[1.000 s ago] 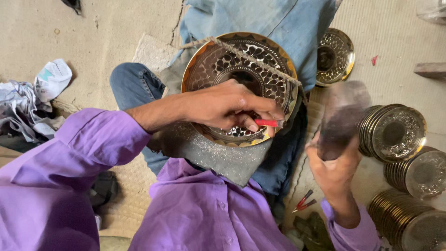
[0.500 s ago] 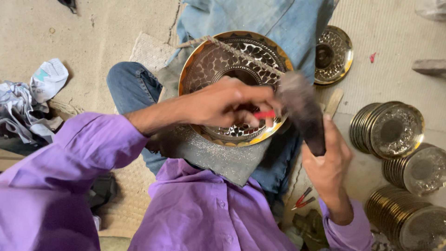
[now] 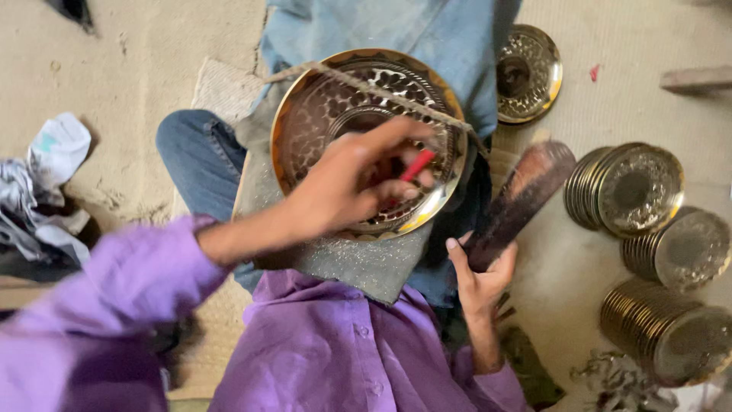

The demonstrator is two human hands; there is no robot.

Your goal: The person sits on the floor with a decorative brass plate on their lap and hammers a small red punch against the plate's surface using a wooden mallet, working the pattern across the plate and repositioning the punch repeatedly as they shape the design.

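Head view: left hand [image 3: 347,191] pinches a red-handled tool [image 3: 415,165] between thumb and fingers, tip down on the brass plate [image 3: 320,107], which sits on a grey cloth [image 3: 358,263] in the lap, with a cord [image 3: 366,85] running across its top. Right hand [image 3: 480,278] is closed around the lower end of a dark wooden mallet [image 3: 522,200], head tilted up just right of the plate, not touching it. More plates: one [image 3: 530,72] upper right, stacks [image 3: 633,191] on the floor at right; rags [image 3: 42,183] at left.

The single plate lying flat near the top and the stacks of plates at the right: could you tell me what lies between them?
Only bare pale floor separates the single plate from the nearest stack of plates, as the head view shows.
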